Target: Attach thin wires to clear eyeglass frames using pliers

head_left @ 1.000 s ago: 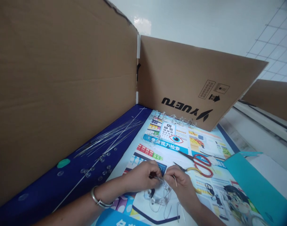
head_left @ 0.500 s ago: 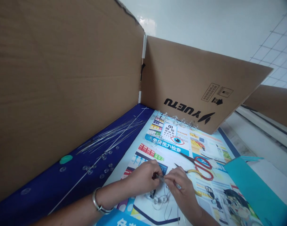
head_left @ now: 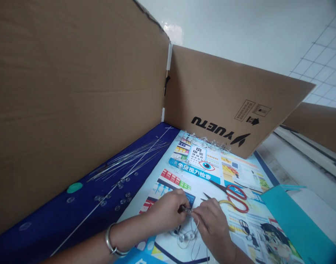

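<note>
My left hand (head_left: 170, 207), a bangle at its wrist, pinches a wire strung with clear beads (head_left: 187, 210). Right beside it, the fingertips of my right hand (head_left: 213, 223) are closed on the same beaded wire. Below both hands hang wire loops with larger clear beads (head_left: 186, 236), close over the printed sheet. Just behind my right hand lie pliers with yellow handles (head_left: 225, 202), partly covered by the hand. The finer detail of the wire between my fingertips is too small to tell.
Red-handled scissors (head_left: 236, 198) lie beyond the pliers. On the blue cloth at left are a bundle of wires (head_left: 129, 159), loose clear beads (head_left: 123, 200) and a green piece (head_left: 74, 187). Beaded wire pieces (head_left: 209, 143) line the cardboard wall (head_left: 234, 84). A teal folder (head_left: 297, 220) lies at right.
Both hands stay nearly in place, still gripping the beaded wire, with my right fingers shifted slightly. The whole view has moved a little.
</note>
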The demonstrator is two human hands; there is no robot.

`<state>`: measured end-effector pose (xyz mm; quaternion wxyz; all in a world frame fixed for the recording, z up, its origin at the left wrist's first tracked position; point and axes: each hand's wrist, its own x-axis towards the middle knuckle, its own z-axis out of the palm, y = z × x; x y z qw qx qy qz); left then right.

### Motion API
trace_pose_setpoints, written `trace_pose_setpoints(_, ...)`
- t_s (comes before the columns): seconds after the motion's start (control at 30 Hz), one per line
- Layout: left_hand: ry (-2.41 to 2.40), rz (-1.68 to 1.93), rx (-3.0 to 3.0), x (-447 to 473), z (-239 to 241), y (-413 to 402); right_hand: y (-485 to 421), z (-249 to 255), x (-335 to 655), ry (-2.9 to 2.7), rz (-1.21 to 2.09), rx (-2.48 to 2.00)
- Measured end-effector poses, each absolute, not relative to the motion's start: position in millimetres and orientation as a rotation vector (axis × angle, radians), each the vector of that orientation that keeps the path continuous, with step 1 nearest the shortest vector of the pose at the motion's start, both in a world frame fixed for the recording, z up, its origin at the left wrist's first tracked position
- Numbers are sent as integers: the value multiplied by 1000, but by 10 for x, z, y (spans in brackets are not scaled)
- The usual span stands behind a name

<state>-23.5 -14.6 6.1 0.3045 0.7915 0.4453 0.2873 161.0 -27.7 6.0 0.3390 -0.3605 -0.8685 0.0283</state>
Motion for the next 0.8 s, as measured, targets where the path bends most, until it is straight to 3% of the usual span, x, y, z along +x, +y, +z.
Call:
trace_pose_setpoints(0.53, 1187, 737, 2132, -224, 40, -171, -363, 142, 1588, -2480, -305, -858)
trace_pose_setpoints(0.8, 1198, 745, 2150, -211, 44, -171, -320, 130, 1549, -2434, -57, -942)
